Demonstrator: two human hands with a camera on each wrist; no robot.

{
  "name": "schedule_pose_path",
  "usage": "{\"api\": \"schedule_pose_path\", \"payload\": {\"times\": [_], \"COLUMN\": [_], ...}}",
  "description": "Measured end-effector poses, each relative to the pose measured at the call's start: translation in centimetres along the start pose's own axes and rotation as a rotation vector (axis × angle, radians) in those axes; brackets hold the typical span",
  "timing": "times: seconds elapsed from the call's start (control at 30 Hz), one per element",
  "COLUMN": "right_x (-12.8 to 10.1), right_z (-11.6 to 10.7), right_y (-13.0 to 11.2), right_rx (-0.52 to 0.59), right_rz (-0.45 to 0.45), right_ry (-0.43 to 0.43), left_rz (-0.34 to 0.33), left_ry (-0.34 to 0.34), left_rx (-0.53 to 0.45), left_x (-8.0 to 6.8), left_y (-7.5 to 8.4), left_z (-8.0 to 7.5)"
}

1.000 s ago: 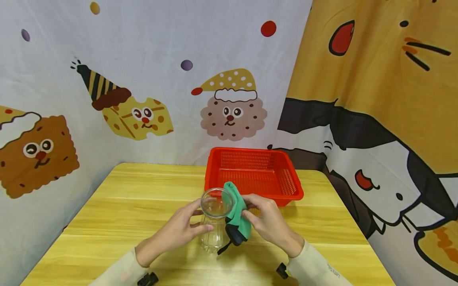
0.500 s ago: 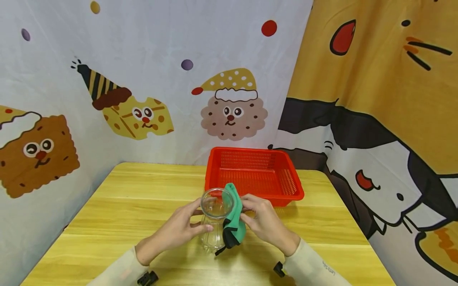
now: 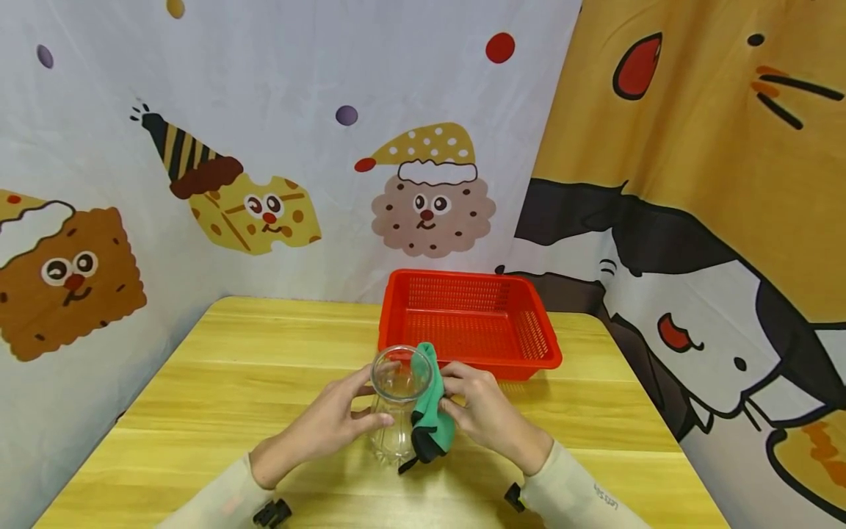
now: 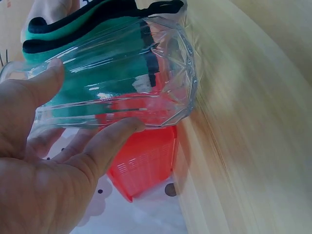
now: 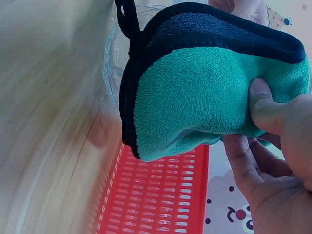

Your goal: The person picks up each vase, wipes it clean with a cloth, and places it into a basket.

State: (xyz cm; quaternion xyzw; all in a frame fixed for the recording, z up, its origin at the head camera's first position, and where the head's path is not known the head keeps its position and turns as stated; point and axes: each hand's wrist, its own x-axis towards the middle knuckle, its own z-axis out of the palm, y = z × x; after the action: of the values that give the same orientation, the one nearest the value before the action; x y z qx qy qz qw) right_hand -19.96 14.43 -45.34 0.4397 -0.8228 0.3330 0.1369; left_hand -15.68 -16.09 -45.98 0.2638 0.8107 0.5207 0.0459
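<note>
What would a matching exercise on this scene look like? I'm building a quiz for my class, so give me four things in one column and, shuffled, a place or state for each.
Column one:
1. glass jar
2. green cloth
3. red basket
4. wooden table

Column two:
A. carries everything else
B. held by the left hand, clear and ribbed
C. stands behind both hands, nothing in it
D. pinched in the right hand, edged in black, against the jar's side

Pairs: 1-B, 2-D, 3-C, 4-A
</note>
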Motion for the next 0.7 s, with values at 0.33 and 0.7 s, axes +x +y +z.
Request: {"api": "schedule_pose_path", "payload": {"times": [0.33, 0.7], "right_x": [-0.3, -0.8], "right_z": [0.5, 0.9], "right_y": [0.5, 1.2], "right_rx": [-0.003, 0.010], "right_rz": [0.021, 0.082], "right_ry": [-0.050, -0.127], "left_rz": [-0.002, -0.022], "left_ry": [0.003, 0.011], "left_rx": [0.020, 0.029], "left_x": [0.0, 0.0], "left_y": [0.1, 0.0], "left_z": [0.0, 0.2]}}
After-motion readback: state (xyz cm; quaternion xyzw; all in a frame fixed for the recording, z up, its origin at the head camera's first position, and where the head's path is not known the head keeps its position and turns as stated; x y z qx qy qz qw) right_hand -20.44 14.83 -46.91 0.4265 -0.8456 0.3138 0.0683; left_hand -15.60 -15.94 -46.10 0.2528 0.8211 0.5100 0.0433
